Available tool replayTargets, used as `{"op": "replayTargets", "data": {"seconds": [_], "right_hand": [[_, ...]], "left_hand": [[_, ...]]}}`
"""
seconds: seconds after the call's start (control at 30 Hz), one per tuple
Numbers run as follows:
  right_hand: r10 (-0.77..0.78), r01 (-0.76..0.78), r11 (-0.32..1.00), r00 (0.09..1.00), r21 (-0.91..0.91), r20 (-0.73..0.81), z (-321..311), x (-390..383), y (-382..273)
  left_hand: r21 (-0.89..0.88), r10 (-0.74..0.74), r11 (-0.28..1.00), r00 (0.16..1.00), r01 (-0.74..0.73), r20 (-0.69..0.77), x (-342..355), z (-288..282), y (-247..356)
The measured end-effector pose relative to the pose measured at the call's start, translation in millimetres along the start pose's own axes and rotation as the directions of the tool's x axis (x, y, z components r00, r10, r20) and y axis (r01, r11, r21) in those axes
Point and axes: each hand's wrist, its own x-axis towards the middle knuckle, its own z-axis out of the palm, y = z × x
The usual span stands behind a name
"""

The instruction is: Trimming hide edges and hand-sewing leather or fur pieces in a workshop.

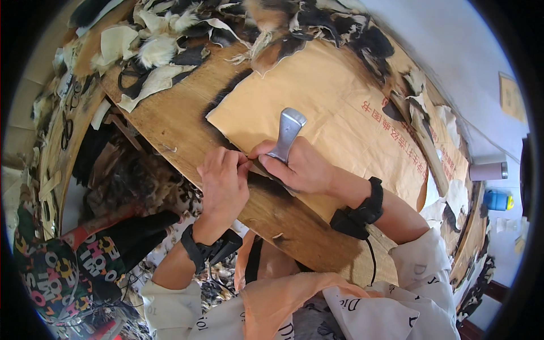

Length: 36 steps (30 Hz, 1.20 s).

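Note:
Over the near edge of the wooden board, my two hands meet at the fingertips. My right hand (306, 168) is closed round a silver metal tool (291, 122) with a flared, flat top end that points up and away. Its lower end is hidden in the fist, so I cannot tell its exact kind. A small dark piece of hide (262, 171) shows just below the right fingers. The fingers of my left hand (224, 175) are pinched together at that piece's left end. Both wrists wear black straps with a dark box.
Brown paper (317, 85) with red print covers much of the wooden board (164, 122). Fur and hide scraps (317, 25) are heaped along the far side. A wooden stick (422, 144) lies at right. Scissors (67, 133) rest at far left. Dark fur (133, 175) fills the gap below.

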Motion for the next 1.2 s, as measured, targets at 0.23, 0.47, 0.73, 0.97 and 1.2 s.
{"op": "replayTargets", "data": {"seconds": [0.23, 0.47, 0.73, 0.97, 1.2], "right_hand": [[-0.111, 0.104, 0.993, 0.988, -0.063, -0.111, 6.6, 2.8, 12.3], [-0.172, 0.151, 0.979, 0.973, -0.139, -0.151, 9.6, 0.7, 19.5], [-0.087, 0.083, 0.996, 0.988, -0.037, -0.129, 3.9, -5.0, 7.8], [-0.112, 0.100, 0.992, 0.977, -0.073, -0.181, 6.3, -13.4, 7.4], [0.248, -0.224, 0.969, 0.882, 0.107, -0.400, -72.4, -71.0, -36.1]], "left_hand": [[-0.196, 0.003, 0.980, 0.994, 0.017, 0.105, -10.1, 0.1, 20.6], [-0.420, -0.112, 0.875, 0.945, 0.241, 0.307, -26.8, -22.8, 37.0], [-0.554, -0.337, 0.640, 0.843, 0.532, 0.420, -33.0, -35.4, 34.4], [-0.566, 0.027, 0.797, 0.923, 0.212, 0.384, -45.1, -54.3, 38.3], [-0.331, 0.152, 0.914, 0.556, 0.236, 0.817, -16.8, -69.6, 32.1]]}}
